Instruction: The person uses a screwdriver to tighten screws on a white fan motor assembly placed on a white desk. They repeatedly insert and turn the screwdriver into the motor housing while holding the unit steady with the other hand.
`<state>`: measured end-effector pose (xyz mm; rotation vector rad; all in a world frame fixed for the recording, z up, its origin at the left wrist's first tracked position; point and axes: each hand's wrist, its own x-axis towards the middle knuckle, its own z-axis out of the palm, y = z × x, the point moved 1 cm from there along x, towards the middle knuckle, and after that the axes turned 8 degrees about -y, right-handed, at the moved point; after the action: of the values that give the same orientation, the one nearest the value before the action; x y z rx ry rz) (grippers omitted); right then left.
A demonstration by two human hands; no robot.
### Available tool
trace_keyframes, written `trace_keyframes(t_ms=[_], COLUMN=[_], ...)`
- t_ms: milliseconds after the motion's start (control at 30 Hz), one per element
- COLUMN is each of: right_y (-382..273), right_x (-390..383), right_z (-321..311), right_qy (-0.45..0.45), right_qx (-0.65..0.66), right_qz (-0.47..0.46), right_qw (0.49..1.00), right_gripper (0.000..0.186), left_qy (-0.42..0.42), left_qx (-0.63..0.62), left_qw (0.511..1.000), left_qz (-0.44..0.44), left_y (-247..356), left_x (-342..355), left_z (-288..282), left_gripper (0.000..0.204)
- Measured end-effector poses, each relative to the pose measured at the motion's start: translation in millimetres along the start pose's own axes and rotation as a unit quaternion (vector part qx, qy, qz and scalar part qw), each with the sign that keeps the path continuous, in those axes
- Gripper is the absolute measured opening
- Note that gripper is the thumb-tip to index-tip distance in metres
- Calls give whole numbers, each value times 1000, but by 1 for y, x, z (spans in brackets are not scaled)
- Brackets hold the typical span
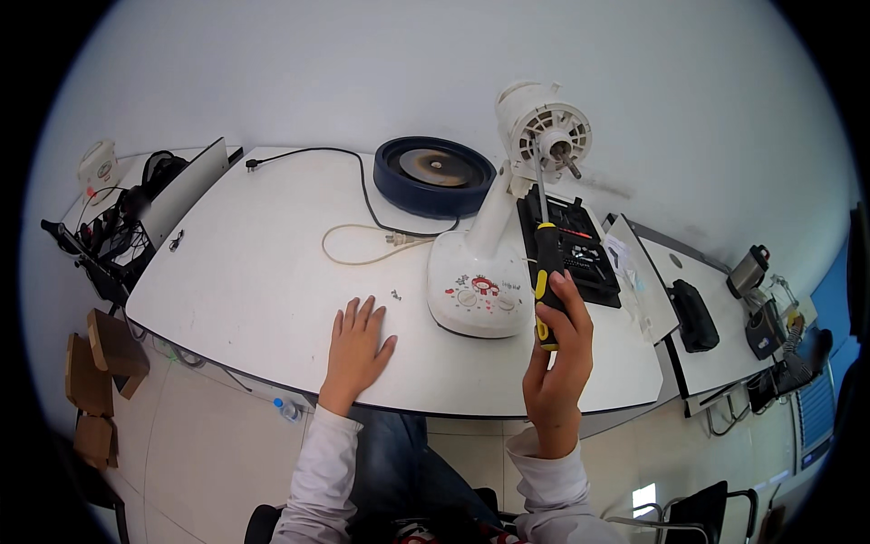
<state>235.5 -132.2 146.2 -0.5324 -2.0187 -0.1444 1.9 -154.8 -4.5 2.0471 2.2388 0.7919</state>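
A screwdriver (547,263) with a black and yellow handle is gripped in my right hand (564,358). Its shaft points up, and the tip meets the slotted front of a white fan motor housing (544,127); whether it sits in a screw cannot be made out. That housing tops the white stand of a desk fan with its blades and guard off, and a bare metal shaft sticks out of its front. The fan base (478,304) has knobs and a cartoon print. My left hand (357,352) lies flat on the white table, fingers spread, near a few small screws (396,295).
Behind the fan base is a round dark blue appliance (433,172) with a black power cord. A pale cord with a plug (397,239) curls beside it. An open black tool case (580,249) lies right of the fan. Cardboard boxes (91,372) and a bottle (288,410) are on the floor.
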Motion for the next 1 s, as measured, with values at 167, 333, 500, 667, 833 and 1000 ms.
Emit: trace_keyframes(t_ms=[167,333,500,667,833,1000], right_y=[0,-1,0,1,3,5], right_x=[-3,-2,-4,-2,-2,9], right_z=[-2,-1,-1,1,1,-5], right_qy=[-12,-19,-38,-31,-3,17], right_qx=[-6,-13,-35,-27,-10,-13], right_qz=[6,1,-3,-7,-8,-29], right_qw=[1000,1000,999,999,1000,999], right_gripper=[40,34,30,30,39,41], left_qy=[6,4,4,7,-1,-3], left_qx=[1,-4,-7,-8,-9,-9], left_qw=[1000,1000,1000,1000,1000,1000], left_qz=[4,3,3,4,0,0], left_y=[0,-1,0,-1,1,1], left_x=[-1,0,-1,-1,0,-1], left_z=[1,0,-1,0,-1,-2], left_gripper=[50,50,50,50,50,49])
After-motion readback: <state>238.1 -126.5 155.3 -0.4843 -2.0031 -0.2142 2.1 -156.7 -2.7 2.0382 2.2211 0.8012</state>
